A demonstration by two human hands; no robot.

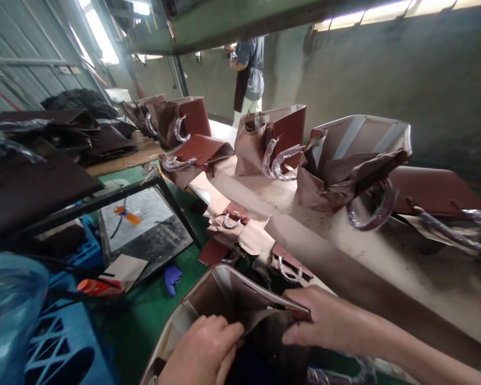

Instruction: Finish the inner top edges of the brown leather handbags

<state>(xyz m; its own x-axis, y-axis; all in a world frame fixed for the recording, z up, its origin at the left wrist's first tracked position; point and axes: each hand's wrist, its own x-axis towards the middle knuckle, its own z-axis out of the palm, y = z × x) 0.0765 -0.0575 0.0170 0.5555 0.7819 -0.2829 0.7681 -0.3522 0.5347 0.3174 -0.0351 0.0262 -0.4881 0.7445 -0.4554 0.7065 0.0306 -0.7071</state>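
Note:
A brown handbag (232, 286) with a pale-edged, gaping mouth is held close in front of me. My right hand (318, 320) grips its right rim at the corner, thumb on the inside. Curled fingers of my left hand (206, 345) are at the lining within the mouth; the fingertips are partly hidden. Under my right forearm shows a plastic-wrapped handle (340, 374). The bottom of the bag is dark and out of sight.
A long table (252, 187) bears several brown handbags (270, 136) with wrapped handles. Dark bags (36, 182) lie piled on a bench at left. Below are a blue crate (64, 331), an orange bottle (128, 215) and a purple glove (172, 279). Another person (250, 72) stands at the back.

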